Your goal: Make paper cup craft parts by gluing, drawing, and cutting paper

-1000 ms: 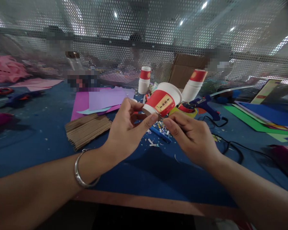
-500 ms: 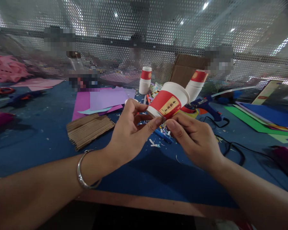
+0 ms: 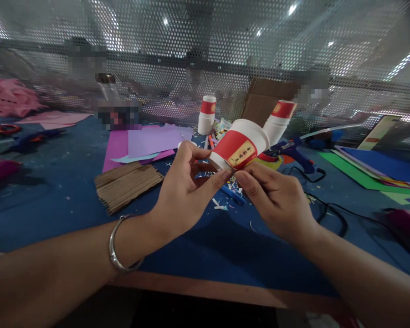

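A red and white paper cup [image 3: 237,145] with a gold label is held tilted above the table, its wide rim up and to the right. My left hand [image 3: 182,189] is closed on the cup's narrow base end, thumb below and fingers behind. Right at the label's lower edge, my right hand [image 3: 276,193] is closed in a pinch, thumb against bent fingers. A thin dark sliver shows near its fingertips, too small to name. A blue stick-like piece [image 3: 233,195] and paper scraps [image 3: 220,206] lie on the table below the hands.
Stacked cups stand behind at centre [image 3: 207,116] and right [image 3: 280,120]. A blue glue gun [image 3: 299,152] with a cord lies right. Corrugated cardboard [image 3: 128,184] and purple paper [image 3: 150,143] lie left; coloured sheets [image 3: 379,168] lie far right. A perforated metal screen [image 3: 225,41] rises behind.
The cup has turned and dipped very slightly between my hands. Both hands keep almost the same place and grip.
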`<state>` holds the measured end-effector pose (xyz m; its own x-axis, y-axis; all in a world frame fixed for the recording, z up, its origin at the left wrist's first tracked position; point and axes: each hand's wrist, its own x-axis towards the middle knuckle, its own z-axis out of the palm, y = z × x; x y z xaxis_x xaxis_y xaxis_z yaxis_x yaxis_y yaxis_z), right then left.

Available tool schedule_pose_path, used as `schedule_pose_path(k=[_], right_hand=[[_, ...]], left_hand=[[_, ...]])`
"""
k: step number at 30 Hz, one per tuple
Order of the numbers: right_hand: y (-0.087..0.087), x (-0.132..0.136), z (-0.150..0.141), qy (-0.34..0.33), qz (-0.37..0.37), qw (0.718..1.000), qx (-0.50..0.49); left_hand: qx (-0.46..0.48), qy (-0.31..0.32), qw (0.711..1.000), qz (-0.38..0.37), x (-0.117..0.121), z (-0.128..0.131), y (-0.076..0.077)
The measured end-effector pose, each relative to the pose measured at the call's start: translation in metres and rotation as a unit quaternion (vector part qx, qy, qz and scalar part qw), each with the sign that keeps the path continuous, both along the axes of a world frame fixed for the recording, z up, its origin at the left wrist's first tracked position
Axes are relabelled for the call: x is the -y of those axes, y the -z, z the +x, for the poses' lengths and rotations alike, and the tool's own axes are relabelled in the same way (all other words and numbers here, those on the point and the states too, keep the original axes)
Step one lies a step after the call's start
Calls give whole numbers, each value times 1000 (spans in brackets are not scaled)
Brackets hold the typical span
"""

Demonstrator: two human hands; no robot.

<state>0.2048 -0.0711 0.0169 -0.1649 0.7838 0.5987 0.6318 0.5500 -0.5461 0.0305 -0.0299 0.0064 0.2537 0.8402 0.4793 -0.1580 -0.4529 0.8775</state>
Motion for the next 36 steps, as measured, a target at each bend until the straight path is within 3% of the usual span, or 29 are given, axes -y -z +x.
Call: schedule_pose_path(k=[8,17,23,36], right_hand=[[1,0,0,7,11,1000,4],[1,0,0,9,17,1000,2],[1,0,2,5,12,1000,-8],[3,1,2,1,1,1000,-14]], left_hand=[[8,-6,1000,-3,-2,1,0],[89,69,987,-110,-4,3,0],[72,76,990,-91,-5,1,1],[-14,28,999,-9,-6,-2,-3]])
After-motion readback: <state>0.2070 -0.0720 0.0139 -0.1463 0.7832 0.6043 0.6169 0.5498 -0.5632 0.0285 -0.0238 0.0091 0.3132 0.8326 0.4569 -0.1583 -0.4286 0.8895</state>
